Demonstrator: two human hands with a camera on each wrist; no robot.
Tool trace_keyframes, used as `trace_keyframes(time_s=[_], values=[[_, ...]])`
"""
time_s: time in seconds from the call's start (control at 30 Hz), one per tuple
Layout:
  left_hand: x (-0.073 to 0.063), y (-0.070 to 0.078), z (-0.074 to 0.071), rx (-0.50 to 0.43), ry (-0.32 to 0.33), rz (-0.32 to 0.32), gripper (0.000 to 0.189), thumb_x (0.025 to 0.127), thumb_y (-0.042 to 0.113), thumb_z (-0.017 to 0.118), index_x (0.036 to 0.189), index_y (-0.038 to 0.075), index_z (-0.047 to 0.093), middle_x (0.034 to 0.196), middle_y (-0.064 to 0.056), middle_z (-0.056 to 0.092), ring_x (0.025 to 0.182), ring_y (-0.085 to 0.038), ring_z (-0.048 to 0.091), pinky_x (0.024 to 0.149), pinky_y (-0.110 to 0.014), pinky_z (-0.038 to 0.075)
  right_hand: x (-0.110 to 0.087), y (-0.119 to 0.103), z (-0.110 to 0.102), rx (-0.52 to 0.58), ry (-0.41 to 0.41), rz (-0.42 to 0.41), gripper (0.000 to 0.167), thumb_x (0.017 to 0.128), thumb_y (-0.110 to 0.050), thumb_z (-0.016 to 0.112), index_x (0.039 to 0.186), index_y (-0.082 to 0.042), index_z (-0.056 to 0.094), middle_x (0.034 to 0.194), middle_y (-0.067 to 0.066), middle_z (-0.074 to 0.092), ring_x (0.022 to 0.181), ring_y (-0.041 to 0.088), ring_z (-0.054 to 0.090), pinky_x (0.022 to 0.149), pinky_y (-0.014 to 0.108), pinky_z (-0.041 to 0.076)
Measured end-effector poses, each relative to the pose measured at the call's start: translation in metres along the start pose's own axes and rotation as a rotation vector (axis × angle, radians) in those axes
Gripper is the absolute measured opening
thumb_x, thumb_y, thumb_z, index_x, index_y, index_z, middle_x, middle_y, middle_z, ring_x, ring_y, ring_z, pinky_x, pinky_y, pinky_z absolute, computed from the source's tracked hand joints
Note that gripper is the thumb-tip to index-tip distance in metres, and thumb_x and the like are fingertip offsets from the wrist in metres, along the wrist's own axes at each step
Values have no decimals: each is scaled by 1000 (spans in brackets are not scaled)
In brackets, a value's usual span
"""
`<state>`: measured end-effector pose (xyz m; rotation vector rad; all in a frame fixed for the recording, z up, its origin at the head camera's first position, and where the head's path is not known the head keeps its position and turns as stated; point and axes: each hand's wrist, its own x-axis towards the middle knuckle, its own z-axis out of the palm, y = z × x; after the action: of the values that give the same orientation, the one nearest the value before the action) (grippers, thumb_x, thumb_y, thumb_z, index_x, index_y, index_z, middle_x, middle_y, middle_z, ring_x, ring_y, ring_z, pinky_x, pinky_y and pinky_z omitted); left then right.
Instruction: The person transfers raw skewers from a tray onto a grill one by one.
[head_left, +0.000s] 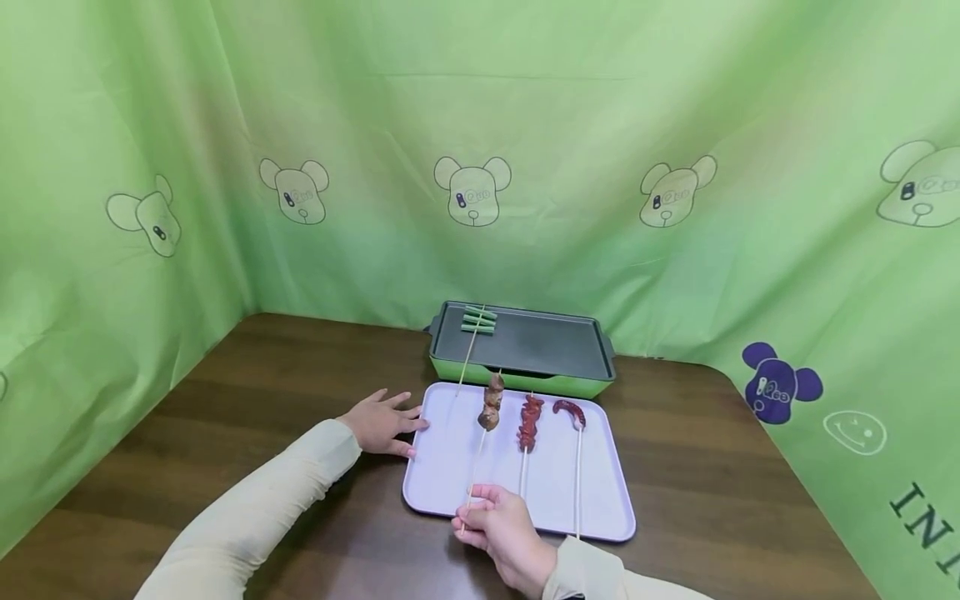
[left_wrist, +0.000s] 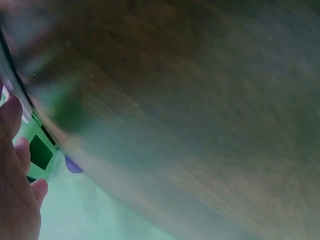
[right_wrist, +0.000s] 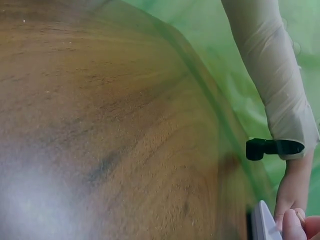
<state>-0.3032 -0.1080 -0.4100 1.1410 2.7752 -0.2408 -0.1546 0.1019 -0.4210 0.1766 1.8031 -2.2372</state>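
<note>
In the head view my right hand (head_left: 502, 529) pinches the lower end of a thin stick whose top carries browned meat chunks (head_left: 491, 402). This meat skewer is over the left half of a pale lilac tray (head_left: 442, 492). My left hand (head_left: 382, 425) has its fingers spread, fingertips at the tray's left edge. Right of the held skewer lie a red meat skewer (head_left: 528, 423) and a curled dark-red piece (head_left: 572, 412) on a stick. The left wrist view catches the left fingers (left_wrist: 15, 120); the right wrist view shows right fingertips (right_wrist: 295, 227) pinching the stick's end.
Behind the tray stands a green grill with a black plate (head_left: 540, 337). A skewer of green vegetable pieces (head_left: 478, 320) lies on its left part, its stick reaching over the tray. Green printed cloth (head_left: 375, 267) hangs around the brown wooden table (head_left: 315, 367).
</note>
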Motion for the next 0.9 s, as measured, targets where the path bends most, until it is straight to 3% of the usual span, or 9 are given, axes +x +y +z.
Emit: trace_keyframes(time_s=[0.2,0.37,0.6,0.63,0.83,0.9], values=[[-3,2,7,34,11,12,57,91,55,51,139,25,53,145,1,46,141,-30,28,109,-55,23,4,4,-3,11,-2,20,34,84,18,50,115,18,36,76,5,60,65,10,62,63,22,54],[-4,3,7,65,68,30,55,92,55,50,137,24,56,143,2,48,140,-30,29,108,-55,24,10,1,-3,10,6,22,31,85,17,48,113,18,35,76,4,59,65,10,61,62,21,53],[-1,-1,8,13,52,30,57,93,56,49,138,23,54,144,0,47,141,-29,27,110,-54,22,11,2,-3,15,20,40,32,85,16,48,114,16,34,76,5,60,64,10,61,61,22,54],[4,-7,17,11,74,46,58,93,59,45,139,25,53,145,1,46,142,-29,25,110,-55,20,11,3,-2,15,20,39,32,85,16,48,114,16,34,76,5,60,64,10,61,61,22,54],[3,-8,14,-8,81,45,60,93,60,44,140,25,52,146,1,45,142,-30,24,110,-56,19,13,4,-1,23,15,29,29,86,16,49,112,16,36,77,5,59,64,10,61,62,21,53],[-2,-1,4,10,53,19,57,92,55,50,139,23,53,146,0,46,142,-29,26,110,-55,21,13,4,0,23,20,33,29,86,16,49,112,15,36,76,4,59,64,10,61,61,22,53]])
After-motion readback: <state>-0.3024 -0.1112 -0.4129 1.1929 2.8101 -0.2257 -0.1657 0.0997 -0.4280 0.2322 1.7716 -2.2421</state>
